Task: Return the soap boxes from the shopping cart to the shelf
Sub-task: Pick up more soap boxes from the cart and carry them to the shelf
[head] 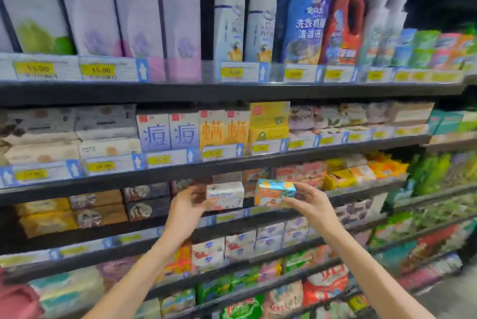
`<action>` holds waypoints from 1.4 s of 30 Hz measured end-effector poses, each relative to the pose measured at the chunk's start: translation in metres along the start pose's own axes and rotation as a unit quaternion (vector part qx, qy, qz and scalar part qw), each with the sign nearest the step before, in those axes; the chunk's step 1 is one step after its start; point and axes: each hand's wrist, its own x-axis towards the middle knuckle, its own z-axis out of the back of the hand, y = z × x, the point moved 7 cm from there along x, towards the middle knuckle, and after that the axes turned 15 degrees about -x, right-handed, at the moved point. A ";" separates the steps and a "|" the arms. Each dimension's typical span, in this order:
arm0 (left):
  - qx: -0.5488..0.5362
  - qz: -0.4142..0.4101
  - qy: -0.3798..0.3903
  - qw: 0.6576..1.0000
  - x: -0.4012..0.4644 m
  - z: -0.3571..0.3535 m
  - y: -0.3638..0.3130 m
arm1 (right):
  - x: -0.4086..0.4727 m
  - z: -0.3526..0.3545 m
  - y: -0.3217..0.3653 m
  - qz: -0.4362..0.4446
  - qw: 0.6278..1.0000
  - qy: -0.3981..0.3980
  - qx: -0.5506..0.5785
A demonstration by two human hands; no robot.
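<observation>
My left hand [187, 206] grips a white soap box [225, 195] with blue lettering, held at the front of the third shelf [273, 211] from the top. My right hand [311, 201] grips a blue and orange soap box [274, 192] just to the right of the white one, at the same shelf level. The two boxes sit side by side, a small gap between them. Behind them stand more soap boxes [296, 172] in red and white. The shopping cart is outside the view.
Dark shelves run across the whole view. Tall detergent bottles [307, 21] and refill packs [134, 8] fill the top shelf. Boxed soaps [180, 132] line the second shelf. Brown and yellow boxes [98, 209] sit left of my hands. Bagged goods [322, 285] fill the lower shelves.
</observation>
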 end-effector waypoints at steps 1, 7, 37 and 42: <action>0.011 0.006 -0.017 1.000 0.002 -0.001 0.004 | 0.011 -0.003 -0.005 0.006 1.000 0.007 -0.001; 0.057 0.057 -0.058 0.995 0.004 -0.015 0.023 | 0.043 -0.019 -0.018 0.047 0.997 0.045 -0.031; 0.299 0.056 -0.095 0.948 0.014 -0.045 0.031 | 0.047 -0.045 -0.017 0.070 0.972 -0.035 -0.221; 0.293 0.047 -0.093 0.951 0.015 -0.048 0.032 | 0.048 -0.044 -0.019 0.067 0.974 -0.042 -0.214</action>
